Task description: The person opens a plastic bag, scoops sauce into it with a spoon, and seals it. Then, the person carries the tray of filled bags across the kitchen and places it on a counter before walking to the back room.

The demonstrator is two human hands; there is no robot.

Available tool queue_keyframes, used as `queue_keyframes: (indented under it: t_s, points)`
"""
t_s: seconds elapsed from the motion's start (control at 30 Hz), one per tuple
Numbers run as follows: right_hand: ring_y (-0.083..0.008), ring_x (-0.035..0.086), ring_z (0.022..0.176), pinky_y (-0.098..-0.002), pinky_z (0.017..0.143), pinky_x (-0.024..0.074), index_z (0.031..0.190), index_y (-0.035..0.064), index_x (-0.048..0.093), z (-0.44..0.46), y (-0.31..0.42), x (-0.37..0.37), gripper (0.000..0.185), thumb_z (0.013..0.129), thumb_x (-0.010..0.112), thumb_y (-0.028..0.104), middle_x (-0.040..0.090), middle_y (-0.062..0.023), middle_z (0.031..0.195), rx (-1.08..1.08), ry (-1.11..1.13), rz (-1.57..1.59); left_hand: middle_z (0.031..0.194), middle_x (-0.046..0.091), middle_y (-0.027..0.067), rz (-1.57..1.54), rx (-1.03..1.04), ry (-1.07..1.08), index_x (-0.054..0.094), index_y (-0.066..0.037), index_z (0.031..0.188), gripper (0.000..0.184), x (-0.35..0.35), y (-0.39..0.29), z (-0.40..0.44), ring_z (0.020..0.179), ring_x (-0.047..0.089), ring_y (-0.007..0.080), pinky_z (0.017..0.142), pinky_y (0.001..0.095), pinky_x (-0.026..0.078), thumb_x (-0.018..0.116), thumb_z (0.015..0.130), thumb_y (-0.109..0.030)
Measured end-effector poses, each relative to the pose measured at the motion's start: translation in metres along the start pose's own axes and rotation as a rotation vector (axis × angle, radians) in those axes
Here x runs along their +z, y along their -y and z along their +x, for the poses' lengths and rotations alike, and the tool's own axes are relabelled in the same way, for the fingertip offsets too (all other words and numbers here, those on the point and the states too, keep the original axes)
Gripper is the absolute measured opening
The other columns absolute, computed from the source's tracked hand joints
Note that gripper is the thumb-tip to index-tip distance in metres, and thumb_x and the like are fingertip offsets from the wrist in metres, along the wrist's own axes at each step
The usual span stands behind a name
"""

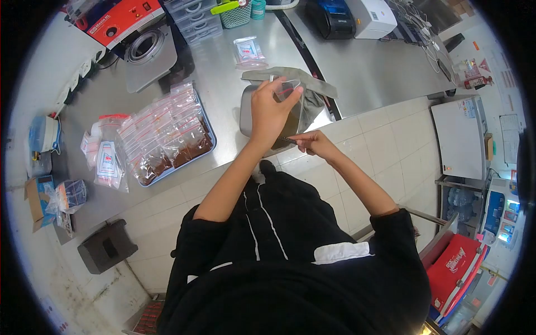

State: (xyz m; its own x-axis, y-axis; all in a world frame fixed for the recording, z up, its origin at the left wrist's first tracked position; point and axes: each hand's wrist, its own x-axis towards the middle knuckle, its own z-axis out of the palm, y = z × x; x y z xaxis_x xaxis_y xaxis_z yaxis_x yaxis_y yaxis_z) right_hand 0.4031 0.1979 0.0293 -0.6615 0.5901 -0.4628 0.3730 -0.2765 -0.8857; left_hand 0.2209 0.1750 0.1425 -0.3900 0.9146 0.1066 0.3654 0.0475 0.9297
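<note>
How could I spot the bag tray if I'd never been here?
Find the shiny grey metal counter. On it, left of the person's left hand, sits a light-blue rectangular tray near the edge. Only it holds rows of clear, red-striped plastic bags of brown powder; its neighbour, a white-labelled clear plastic bag, lies on the counter.

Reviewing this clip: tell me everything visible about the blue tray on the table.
The tray looks like light blue plastic, roughly rectangular, with a raised rim showing along its right and near sides. It lies flat on the steel table, close to the near edge. Clear zip bags with red seal lines crowd it, several holding brown filling; they hide its floor and much of its left side. Neither the left hand nor the right hand touches it.
</note>
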Motion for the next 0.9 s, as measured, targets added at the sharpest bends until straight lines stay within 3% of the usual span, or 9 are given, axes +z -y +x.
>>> queue_keyframes:
  t_s: [0.07, 0.17, 0.27, 0.37, 0.57, 0.6, 0.63, 0.73, 0.9]
  points:
    - [-0.0026, 0.034, 0.047, -0.0179, 0.040, 0.0234, 0.109, 0.0093, 0.061, 0.000, 0.002, 0.007, 0.025, 0.085, 0.054, 0.010, 0.049, 0.0026, 0.060, 0.056, 0.106, 0.223, 0.092, 0.060, 0.0135, 0.023, -0.003, 0.012, 0.060, 0.002, 0.105, 0.047, 0.000, -0.002, 0.002, 0.087, 0.059, 0.0212, 0.077, 0.0296, 0.043, 0.067, 0.075, -0.033]
    - [-0.0031, 0.033, 0.046, -0.0179, 0.041, 0.0234, 0.112, 0.0082, 0.059, -0.007, 0.013, 0.014, 0.027, 0.086, 0.053, 0.011, 0.049, 0.0026, 0.062, 0.086, 0.074, 0.273, 0.093, 0.061, 0.0144, -0.013, -0.026, 0.049, 0.060, 0.003, 0.104, 0.047, -0.001, 0.003, 0.008, 0.090, 0.059, 0.0206, 0.078, 0.0291, 0.043, 0.068, 0.074, -0.033]
    - [-0.0037, 0.031, 0.046, -0.0180, 0.042, 0.0240, 0.112, 0.0075, 0.059, -0.014, 0.019, 0.011, 0.027, 0.086, 0.052, 0.012, 0.049, 0.0028, 0.062, 0.046, 0.052, 0.244, 0.096, 0.062, 0.0151, -0.128, -0.069, 0.028, 0.060, 0.004, 0.103, 0.048, -0.010, 0.015, 0.014, 0.092, 0.058, 0.0194, 0.079, 0.0285, 0.043, 0.068, 0.075, -0.034]
    - [-0.0041, 0.031, 0.047, -0.0182, 0.043, 0.0249, 0.112, 0.0064, 0.059, -0.019, 0.021, 0.006, 0.027, 0.086, 0.052, 0.011, 0.048, 0.0030, 0.062, 0.040, 0.001, 0.213, 0.093, 0.063, 0.0137, -0.244, -0.038, -0.053, 0.062, 0.005, 0.098, 0.044, -0.026, 0.031, 0.020, 0.085, 0.059, 0.0157, 0.075, 0.0267, 0.044, 0.069, 0.074, -0.032]
    - [-0.0035, 0.030, 0.047, -0.0177, 0.044, 0.0243, 0.110, 0.0048, 0.060, -0.027, 0.026, 0.003, 0.027, 0.086, 0.051, 0.009, 0.047, 0.0034, 0.059, 0.001, -0.091, 0.189, 0.095, 0.063, 0.0086, -0.498, -0.210, -0.027, 0.060, 0.005, 0.103, 0.039, -0.057, 0.062, 0.027, 0.089, 0.057, 0.0134, 0.080, 0.0242, 0.042, 0.062, 0.082, -0.028]
    - [-0.0035, 0.030, 0.047, -0.0177, 0.044, 0.0243, 0.110, 0.0048, 0.060, -0.028, 0.027, 0.004, 0.027, 0.086, 0.051, 0.009, 0.047, 0.0034, 0.059, -0.001, -0.091, 0.188, 0.100, 0.062, 0.0098, -0.600, -0.312, 0.012, 0.058, 0.004, 0.105, 0.038, -0.064, 0.067, 0.027, 0.093, 0.055, 0.0143, 0.084, 0.0251, 0.040, 0.060, 0.084, -0.027]
    - [-0.0033, 0.031, 0.048, -0.0178, 0.044, 0.0242, 0.109, 0.0049, 0.061, -0.029, 0.028, 0.006, 0.026, 0.085, 0.051, 0.009, 0.047, 0.0035, 0.059, -0.027, -0.131, 0.168, 0.100, 0.062, 0.0098, -0.601, -0.311, 0.011, 0.058, 0.004, 0.105, 0.038, -0.069, 0.073, 0.027, 0.093, 0.055, 0.0143, 0.084, 0.0251, 0.040, 0.060, 0.084, -0.027]
    - [-0.0028, 0.031, 0.048, -0.0180, 0.044, 0.0240, 0.107, 0.0053, 0.062, -0.028, 0.028, 0.010, 0.025, 0.084, 0.052, 0.009, 0.047, 0.0037, 0.058, -0.083, -0.202, 0.128, 0.121, 0.049, 0.0135, -0.830, -0.317, -0.025, 0.044, 0.004, 0.118, 0.051, -0.082, 0.102, 0.027, 0.106, 0.050, 0.0211, 0.092, 0.0320, 0.039, 0.052, 0.087, -0.036]
    - [-0.0024, 0.033, 0.049, -0.0182, 0.044, 0.0237, 0.103, 0.0066, 0.065, -0.026, 0.031, 0.014, 0.023, 0.083, 0.054, 0.010, 0.047, 0.0041, 0.057, -0.151, -0.275, 0.067, 0.123, 0.047, 0.0136, -1.032, -0.514, -0.140, 0.043, -0.002, 0.121, 0.054, -0.094, 0.134, 0.016, 0.110, 0.046, 0.0249, 0.097, 0.0384, 0.035, 0.053, 0.084, -0.040]
